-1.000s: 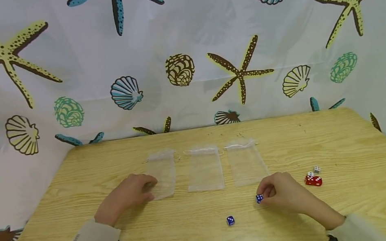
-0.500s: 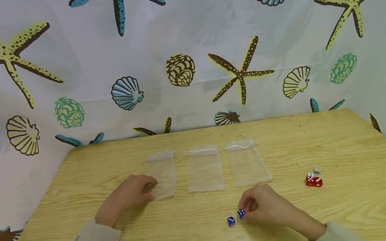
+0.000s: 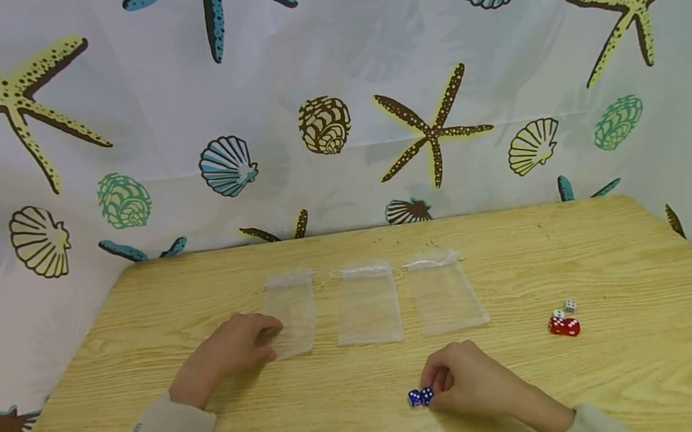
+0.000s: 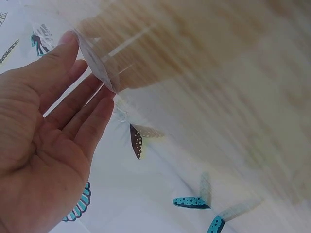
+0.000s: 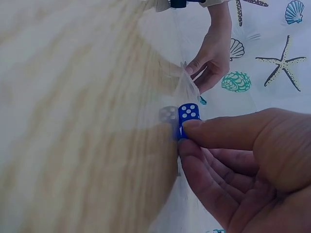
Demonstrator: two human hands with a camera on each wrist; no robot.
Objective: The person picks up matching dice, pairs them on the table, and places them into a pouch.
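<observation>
Three sheer white drawstring bags lie in a row: a left bag [image 3: 294,319], a middle bag [image 3: 367,309] and a right bag [image 3: 446,298]. At the left bag's near-left edge, my left hand [image 3: 236,348] pinches the fabric, raising it slightly in the right wrist view. My right hand [image 3: 469,383] holds a blue die [image 3: 427,396] between thumb and fingers, low at the table. Just left of it sits another blue die [image 3: 414,398], the two side by side and seemingly touching. In the right wrist view the held blue die [image 5: 188,111] shows white pips.
Red dice [image 3: 564,325] and white dice [image 3: 570,305] sit in a small cluster on the right of the wooden table [image 3: 196,281]. A cloth [image 3: 322,42] printed with shells and starfish hangs behind and along both sides.
My right hand has carried the blue die leftward and nearer, up to the other blue die. My left hand stays at the left bag.
</observation>
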